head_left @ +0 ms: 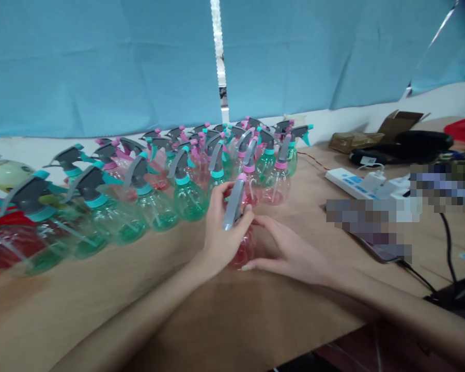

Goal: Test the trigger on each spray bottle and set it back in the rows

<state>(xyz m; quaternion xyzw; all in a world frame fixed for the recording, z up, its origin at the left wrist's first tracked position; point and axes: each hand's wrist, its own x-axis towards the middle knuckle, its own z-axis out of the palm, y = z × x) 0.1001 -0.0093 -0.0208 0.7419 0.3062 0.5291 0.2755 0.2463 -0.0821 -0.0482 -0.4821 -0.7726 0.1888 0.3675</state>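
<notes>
A pink spray bottle (245, 250) with a grey trigger head stands upright on the table in front of me. My left hand (223, 227) is wrapped round its spray head, thumb and fingers on either side of the grey top. Around the lower body of the same bottle curls my right hand (290, 250), thumb near the base and fingers higher up. Much of the bottle is hidden behind both hands. Just beyond are another pink spray bottle (278, 183) and a green spray bottle (190, 199).
Several green and pink spray bottles crowd the brown table (178, 310) to the left and back. On the right lie a white power strip (346, 183), a phone (372, 237) with a cable, and an open cardboard box (401, 126). A blue cloth (101, 67) hangs behind.
</notes>
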